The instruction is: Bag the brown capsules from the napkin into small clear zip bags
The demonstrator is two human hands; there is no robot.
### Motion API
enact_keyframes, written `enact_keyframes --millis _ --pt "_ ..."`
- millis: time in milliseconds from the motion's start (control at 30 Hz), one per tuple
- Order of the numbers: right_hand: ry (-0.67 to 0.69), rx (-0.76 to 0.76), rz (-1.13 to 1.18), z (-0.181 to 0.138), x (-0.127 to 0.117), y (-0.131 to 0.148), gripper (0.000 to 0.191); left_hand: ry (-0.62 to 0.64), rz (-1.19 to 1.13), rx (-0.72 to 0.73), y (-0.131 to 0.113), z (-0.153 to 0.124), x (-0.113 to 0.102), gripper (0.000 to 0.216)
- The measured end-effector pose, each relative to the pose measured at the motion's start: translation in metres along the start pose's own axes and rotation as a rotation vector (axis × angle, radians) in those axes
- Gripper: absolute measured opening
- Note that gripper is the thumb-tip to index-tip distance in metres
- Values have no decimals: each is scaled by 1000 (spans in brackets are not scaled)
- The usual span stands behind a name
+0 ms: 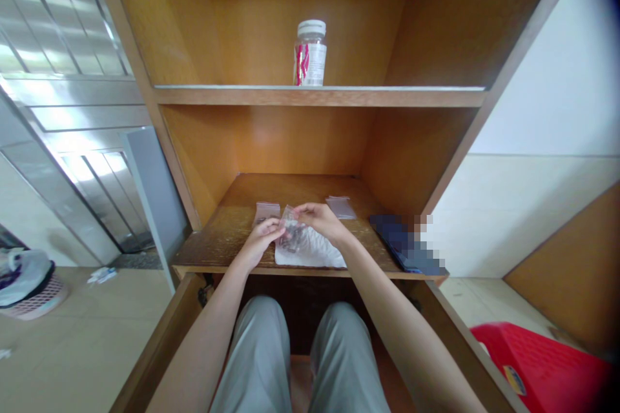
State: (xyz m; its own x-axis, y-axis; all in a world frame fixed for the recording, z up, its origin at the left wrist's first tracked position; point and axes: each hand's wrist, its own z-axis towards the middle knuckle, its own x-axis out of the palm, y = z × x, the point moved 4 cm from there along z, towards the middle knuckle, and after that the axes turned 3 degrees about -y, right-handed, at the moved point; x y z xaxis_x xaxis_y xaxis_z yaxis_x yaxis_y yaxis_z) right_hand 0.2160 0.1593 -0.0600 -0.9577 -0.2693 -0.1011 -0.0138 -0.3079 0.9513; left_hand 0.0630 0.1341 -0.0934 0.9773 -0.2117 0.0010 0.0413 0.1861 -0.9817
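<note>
My left hand [260, 243] and my right hand [317, 219] meet above the wooden desk shelf [217, 239], pinching a small clear plastic bag [289, 230] from either side. Dark small pieces show through the bag, too small to identify. Beneath it and my left hand's wrist lies a white plastic sheet or bag [310, 250]. Two flat small zip bags rest behind my hands, one [267, 211] nearer my left hand and the other [341, 207] past my right hand.
A dark blue flat item [400, 239] lies at the shelf's right, partly blurred out. Above stands a white-capped bottle [310, 55] on the upper shelf [320, 97]. My knees are below the shelf edge. A red plastic stool [533, 361] and a laundry basket [29, 290] stand on the floor.
</note>
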Motion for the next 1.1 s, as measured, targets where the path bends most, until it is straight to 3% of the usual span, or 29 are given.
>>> enact_keyframes --millis 233,433,700,1100 --pt "-149 5 73 -5 0 -5 32 30 75 10 3 1 -1 23" --pt "-294 145 247 -18 7 -17 44 -7 59 -7 7 2 -2 24" --pt "-276 140 242 -24 17 -43 29 -12 80 20 4 1 0 25" --pt "-237 29 116 -30 19 -45 29 48 96 19 8 1 1 23"
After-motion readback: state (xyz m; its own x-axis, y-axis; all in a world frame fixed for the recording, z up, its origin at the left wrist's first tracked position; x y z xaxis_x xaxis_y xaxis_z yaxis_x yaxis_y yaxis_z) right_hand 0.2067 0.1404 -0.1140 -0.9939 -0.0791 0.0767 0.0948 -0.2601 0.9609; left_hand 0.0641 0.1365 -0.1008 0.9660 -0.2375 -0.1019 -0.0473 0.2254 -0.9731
